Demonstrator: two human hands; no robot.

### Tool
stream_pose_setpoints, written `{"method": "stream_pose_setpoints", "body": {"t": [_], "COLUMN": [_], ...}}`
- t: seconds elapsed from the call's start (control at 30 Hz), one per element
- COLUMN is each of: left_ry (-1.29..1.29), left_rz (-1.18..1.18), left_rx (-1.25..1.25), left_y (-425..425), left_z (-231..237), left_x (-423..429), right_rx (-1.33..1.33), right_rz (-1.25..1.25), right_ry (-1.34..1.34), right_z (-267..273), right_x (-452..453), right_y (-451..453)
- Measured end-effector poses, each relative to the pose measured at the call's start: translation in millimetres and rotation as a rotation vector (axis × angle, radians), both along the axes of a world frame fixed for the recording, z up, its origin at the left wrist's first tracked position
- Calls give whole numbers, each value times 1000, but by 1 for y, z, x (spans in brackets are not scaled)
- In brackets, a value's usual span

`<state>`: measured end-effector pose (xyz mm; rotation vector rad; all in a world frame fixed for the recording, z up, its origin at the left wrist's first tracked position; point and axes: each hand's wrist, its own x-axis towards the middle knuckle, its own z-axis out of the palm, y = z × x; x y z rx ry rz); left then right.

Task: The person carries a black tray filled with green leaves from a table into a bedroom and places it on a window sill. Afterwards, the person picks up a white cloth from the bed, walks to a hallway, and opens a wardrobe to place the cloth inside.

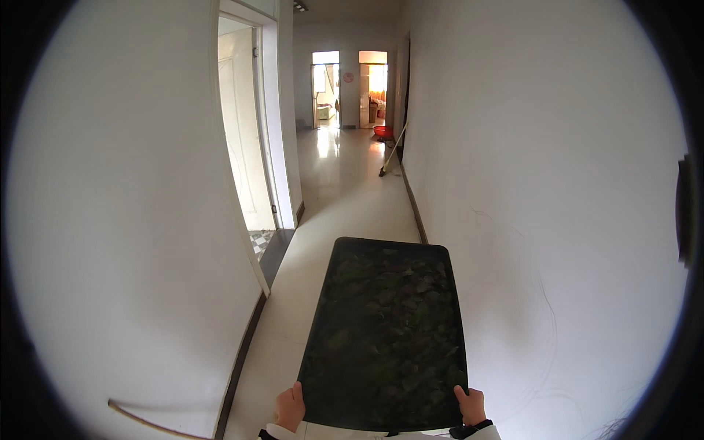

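A large dark rectangular tray (446, 254) with rounded corners is held out in front of me, lengthwise along the hallway. Dark green and purplish leaves (393, 330) cover its bottom. My left hand (290, 407) grips the tray's near left corner, thumb up on the rim. On the near right corner, my right hand (472, 405) holds the rim in the same way. The fingers beneath the tray are hidden. Both wrists show pale sleeves with dark cuffs or bands.
White walls flank the narrow tiled hallway (357, 203). An open white door (242, 132) stands on the left. Ahead, a long-handled tool (395, 149) leans on the right wall near a red basin (383, 131). A thin stick (154, 423) lies low at the left. Two lit doorways are at the far end.
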<state>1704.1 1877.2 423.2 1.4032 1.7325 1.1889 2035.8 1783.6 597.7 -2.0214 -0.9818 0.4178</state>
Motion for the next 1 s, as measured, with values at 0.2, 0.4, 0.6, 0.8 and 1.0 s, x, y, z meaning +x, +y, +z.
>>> {"method": "stream_pose_setpoints", "body": {"t": [0.2, 0.4, 0.6, 0.8, 1.0], "left_ry": [8, 34, 7, -30, 97], "left_rz": [-28, -104, 160, 197, 4], "left_rx": [-11, -166, -114, -49, -62], "left_y": [159, 326, 452, 632, 832], "left_z": [42, 42, 71, 124, 181], "left_x": [21, 14, -12, -4, -1], "right_rx": [41, -40, -140, -136, -67], "right_rz": [-16, 61, 202, 228, 74], "right_ry": [-21, 147, -1, -48, 31], "right_z": [11, 42, 67, 102, 154], "right_x": [30, 41, 30, 30, 36], "right_y": [153, 344, 530, 724, 886]}}
